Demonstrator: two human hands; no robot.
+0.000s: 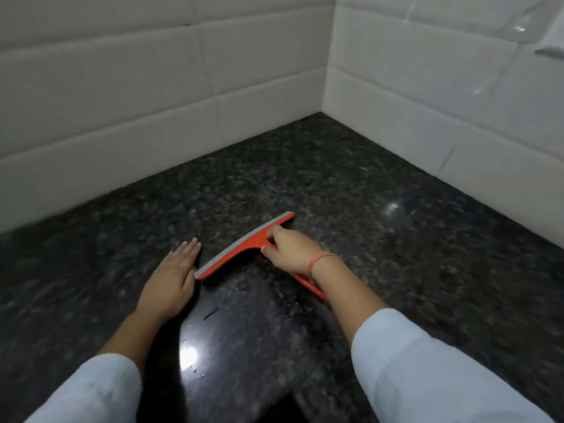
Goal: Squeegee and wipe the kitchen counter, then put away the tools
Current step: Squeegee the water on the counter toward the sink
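Note:
An orange squeegee [241,247] with a grey rubber blade lies blade-down on the dark speckled granite counter [381,239]. My right hand [291,248] grips its handle near the head; the handle's end pokes out below my wrist. My left hand [172,277] rests flat on the counter with fingers together, just left of the blade's near end. Both arms wear white sleeves. A few water drops and a streak show on the counter between my arms.
White tiled walls [137,96] meet in a corner at the back of the counter, one behind and one on the right [442,96]. A pale object [549,50] juts from the right wall at the top right.

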